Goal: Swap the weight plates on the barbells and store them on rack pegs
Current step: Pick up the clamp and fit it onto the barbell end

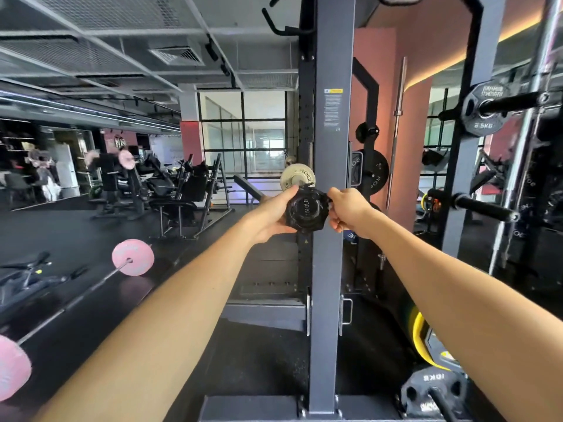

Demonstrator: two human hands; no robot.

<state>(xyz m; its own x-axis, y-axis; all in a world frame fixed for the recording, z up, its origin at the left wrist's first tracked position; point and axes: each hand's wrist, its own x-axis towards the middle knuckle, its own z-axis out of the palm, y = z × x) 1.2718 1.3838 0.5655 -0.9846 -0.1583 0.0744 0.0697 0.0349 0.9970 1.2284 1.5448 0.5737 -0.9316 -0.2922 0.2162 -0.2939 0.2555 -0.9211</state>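
Note:
I hold a small black weight plate (307, 210) at arm's length in front of the grey rack upright (330, 263). My left hand (274, 213) grips its left rim and my right hand (347, 210) pinches its right rim. Just behind and above it a small pale plate (294, 175) hangs on a peg of the upright. A barbell (76, 300) with pink plates (133, 257) lies on the floor at the left.
On the right stand more rack posts with a bare peg (478, 205) and a peg carrying a 2.5 kg plate (481, 111). A 10 kg plate (432, 391) and a yellow-rimmed plate (422, 339) sit low at the right. Benches and machines (182, 190) fill the left background.

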